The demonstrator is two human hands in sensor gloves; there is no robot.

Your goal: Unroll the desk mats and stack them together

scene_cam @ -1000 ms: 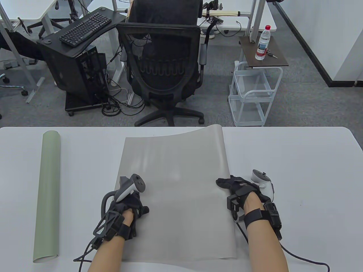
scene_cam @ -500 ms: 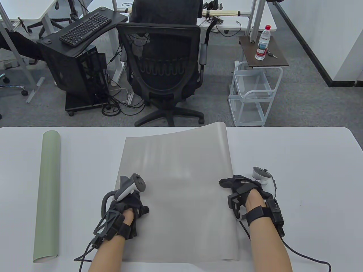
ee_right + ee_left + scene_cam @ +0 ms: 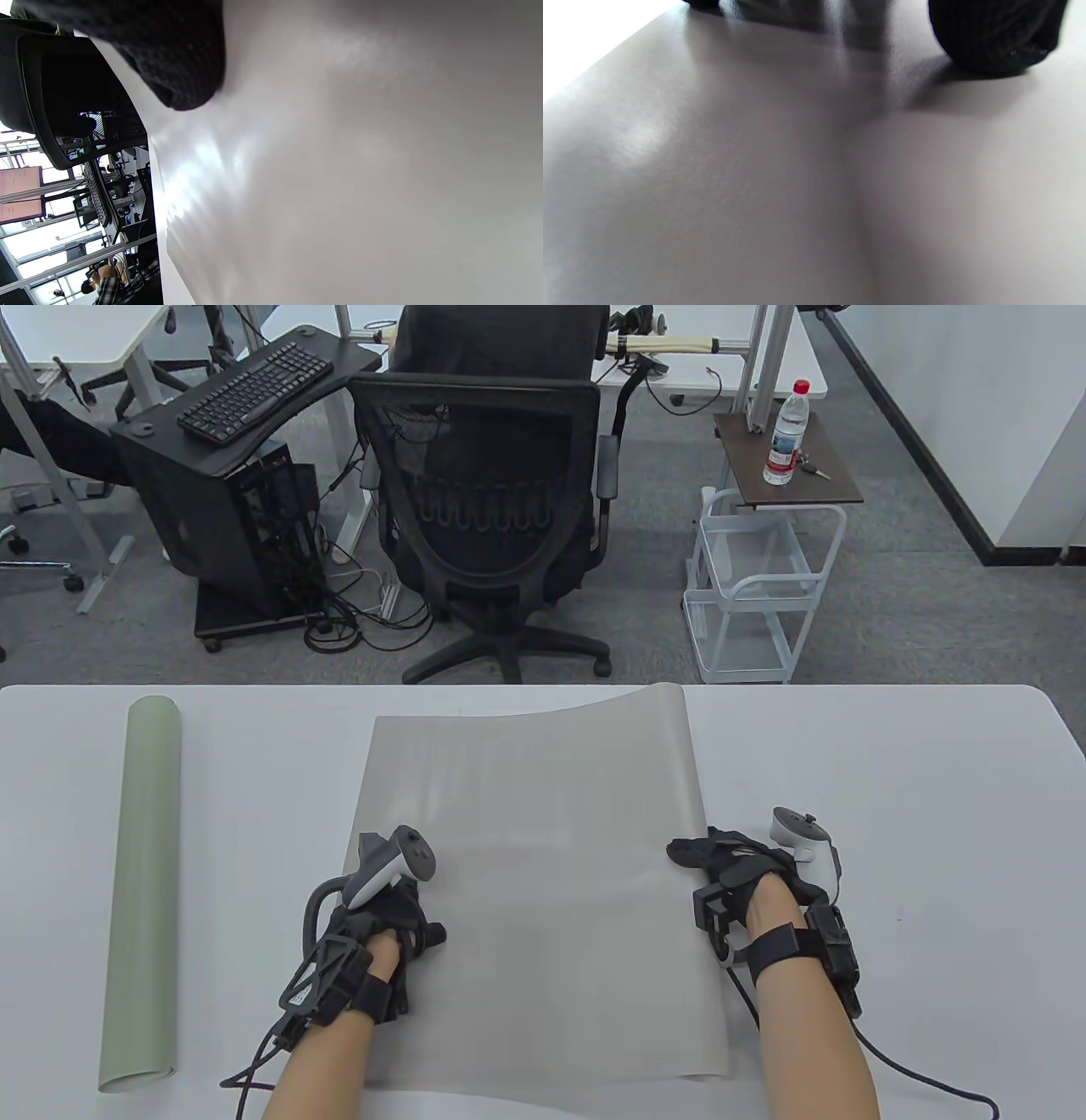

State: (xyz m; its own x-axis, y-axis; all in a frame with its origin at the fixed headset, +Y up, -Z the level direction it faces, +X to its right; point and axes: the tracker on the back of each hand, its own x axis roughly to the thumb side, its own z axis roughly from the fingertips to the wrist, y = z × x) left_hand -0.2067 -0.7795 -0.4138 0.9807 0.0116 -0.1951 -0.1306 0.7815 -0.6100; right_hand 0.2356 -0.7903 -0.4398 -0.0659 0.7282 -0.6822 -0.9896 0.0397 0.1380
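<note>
Fingers [image 3: 689,851] on grey mat [image 3: 534,848]; green roll [image 3: 144,891] well left.

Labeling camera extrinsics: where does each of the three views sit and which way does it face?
Table view: above the near edge, looking down and outward; shows left hand, right hand, forearms, grey mat, green roll.
Left wrist view: low, skimming the mat; a gloved fingertip at top.
Right wrist view: turned sideways, across the mat toward the office chair; gloved finger at top.
Shared: all three see the grey mat.
</note>
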